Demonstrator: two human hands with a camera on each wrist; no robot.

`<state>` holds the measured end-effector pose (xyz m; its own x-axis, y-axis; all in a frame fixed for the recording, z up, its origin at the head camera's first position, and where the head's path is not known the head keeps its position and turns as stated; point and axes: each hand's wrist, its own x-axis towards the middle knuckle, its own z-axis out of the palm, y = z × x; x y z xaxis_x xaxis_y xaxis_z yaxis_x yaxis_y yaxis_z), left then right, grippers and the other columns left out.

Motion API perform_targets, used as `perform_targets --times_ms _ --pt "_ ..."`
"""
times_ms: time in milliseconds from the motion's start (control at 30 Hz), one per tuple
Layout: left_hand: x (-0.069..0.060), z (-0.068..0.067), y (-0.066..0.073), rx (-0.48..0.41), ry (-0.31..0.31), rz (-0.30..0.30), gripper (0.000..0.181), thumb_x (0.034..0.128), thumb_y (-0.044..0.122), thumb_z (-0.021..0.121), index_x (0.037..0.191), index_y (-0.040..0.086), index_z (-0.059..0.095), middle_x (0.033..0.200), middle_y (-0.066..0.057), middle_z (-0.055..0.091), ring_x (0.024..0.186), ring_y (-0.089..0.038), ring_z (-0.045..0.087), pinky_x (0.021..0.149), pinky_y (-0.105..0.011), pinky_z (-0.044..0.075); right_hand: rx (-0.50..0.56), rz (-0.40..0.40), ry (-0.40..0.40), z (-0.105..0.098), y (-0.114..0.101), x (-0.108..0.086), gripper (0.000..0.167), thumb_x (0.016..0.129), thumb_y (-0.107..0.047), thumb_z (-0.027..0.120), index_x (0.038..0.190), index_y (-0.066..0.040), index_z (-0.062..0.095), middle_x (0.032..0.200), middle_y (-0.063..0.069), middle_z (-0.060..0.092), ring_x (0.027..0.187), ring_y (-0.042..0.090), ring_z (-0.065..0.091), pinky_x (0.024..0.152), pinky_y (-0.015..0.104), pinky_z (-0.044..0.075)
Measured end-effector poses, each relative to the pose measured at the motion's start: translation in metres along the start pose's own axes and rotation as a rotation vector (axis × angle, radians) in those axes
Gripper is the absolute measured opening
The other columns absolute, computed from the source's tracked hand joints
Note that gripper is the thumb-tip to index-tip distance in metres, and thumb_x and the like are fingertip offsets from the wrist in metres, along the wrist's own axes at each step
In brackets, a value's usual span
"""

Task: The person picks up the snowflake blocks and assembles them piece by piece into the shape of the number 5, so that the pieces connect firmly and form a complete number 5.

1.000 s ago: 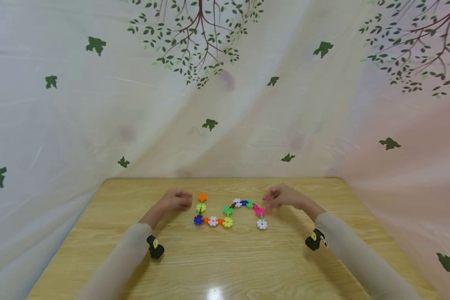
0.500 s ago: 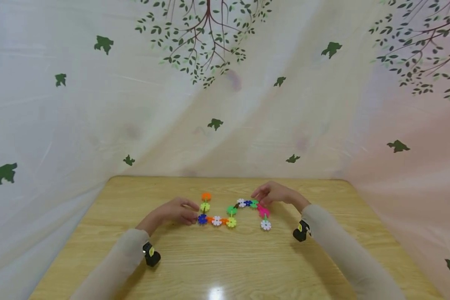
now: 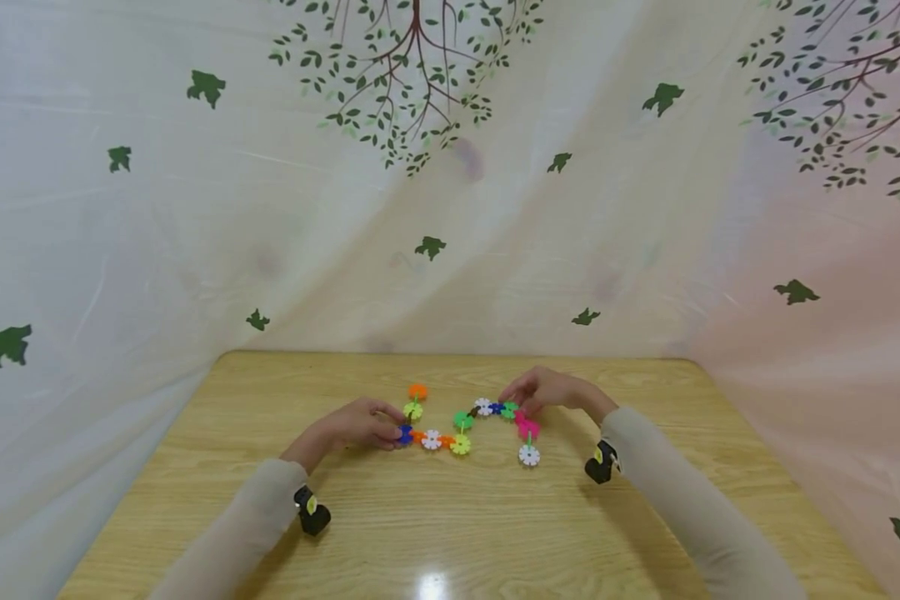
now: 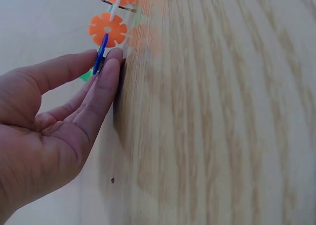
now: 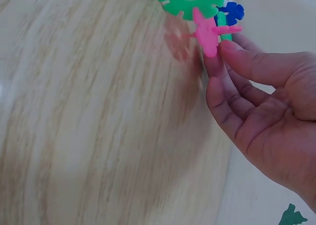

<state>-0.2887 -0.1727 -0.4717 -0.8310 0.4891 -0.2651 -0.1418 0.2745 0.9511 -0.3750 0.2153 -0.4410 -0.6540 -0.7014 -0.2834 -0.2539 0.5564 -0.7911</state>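
Note:
A chain of interlocking plastic snowflake discs (image 3: 431, 439) in several colours winds across the table. With thumb and fingers, my left hand (image 3: 360, 422) pinches the dark blue disc (image 4: 101, 54) at the chain's lower left corner. Orange discs (image 4: 107, 29) follow on from it in the left wrist view. My right hand (image 3: 549, 390) pinches the chain at its upper right bend, by the pink disc (image 5: 206, 32) and a green disc (image 5: 225, 28) seen edge-on. Its fingertips are partly hidden behind the discs. A white disc (image 3: 529, 455) ends the chain at the lower right.
The chain lies on a light wooden table (image 3: 435, 517). Behind the table hangs a pale cloth (image 3: 330, 250) printed with branches and green birds. Each wrist wears a black camera, the left camera (image 3: 312, 511) and the right camera (image 3: 602, 462).
My left hand has moved right and taken hold of the blue disc. My right hand has come left onto the chain's upper right bend. The chain's left end has shifted slightly.

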Motion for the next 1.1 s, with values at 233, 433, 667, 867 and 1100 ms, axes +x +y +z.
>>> perform_targets --times_ms 233,433,667,867,1100 --pt "0.009 0.003 -0.002 -0.071 0.070 -0.002 0.036 0.0976 -0.003 0.061 0.132 -0.014 0.055 0.126 -0.025 0.064 0.092 -0.014 0.070 0.082 -0.026 0.062 -0.011 -0.001 0.018 0.007 0.007 -0.011 0.044 0.084 0.010 0.063 0.125 -0.004 0.071 0.095 0.006 0.068 0.086 0.016 0.059 0.074 0.026 0.053" --pt "0.017 0.004 -0.003 -0.152 0.130 0.010 0.040 0.0989 -0.004 0.058 0.136 -0.016 0.051 0.119 -0.021 0.066 0.092 -0.013 0.070 0.084 -0.027 0.062 0.014 -0.024 0.054 0.018 0.010 -0.025 0.034 0.089 0.004 0.069 0.122 -0.004 0.072 0.093 0.011 0.069 0.084 0.016 0.060 0.074 0.028 0.055" --pt "0.027 0.005 0.000 -0.236 0.185 0.008 0.043 0.0981 -0.004 0.059 0.140 -0.013 0.052 0.132 -0.025 0.062 0.093 -0.011 0.069 0.089 -0.028 0.061 0.030 -0.069 0.111 0.037 0.012 -0.041 0.029 0.088 -0.004 0.076 0.117 -0.001 0.072 0.091 0.013 0.071 0.080 0.012 0.061 0.069 0.023 0.052" --pt "0.038 0.008 0.004 -0.253 0.211 0.008 0.047 0.0973 -0.006 0.059 0.143 -0.010 0.050 0.143 -0.029 0.055 0.093 -0.009 0.068 0.091 -0.028 0.060 0.044 -0.076 0.146 0.049 0.011 -0.049 0.028 0.087 -0.008 0.080 0.113 -0.001 0.072 0.090 0.011 0.072 0.079 0.011 0.063 0.068 0.021 0.052" --pt "0.050 0.010 0.008 -0.253 0.231 0.010 0.050 0.0938 -0.010 0.062 0.143 -0.008 0.052 0.127 -0.017 0.065 0.094 -0.008 0.067 0.088 -0.026 0.060 0.049 -0.096 0.146 0.060 0.010 -0.054 0.025 0.087 -0.009 0.081 0.109 -0.001 0.072 0.084 0.001 0.069 0.070 0.007 0.062 0.062 0.020 0.052"
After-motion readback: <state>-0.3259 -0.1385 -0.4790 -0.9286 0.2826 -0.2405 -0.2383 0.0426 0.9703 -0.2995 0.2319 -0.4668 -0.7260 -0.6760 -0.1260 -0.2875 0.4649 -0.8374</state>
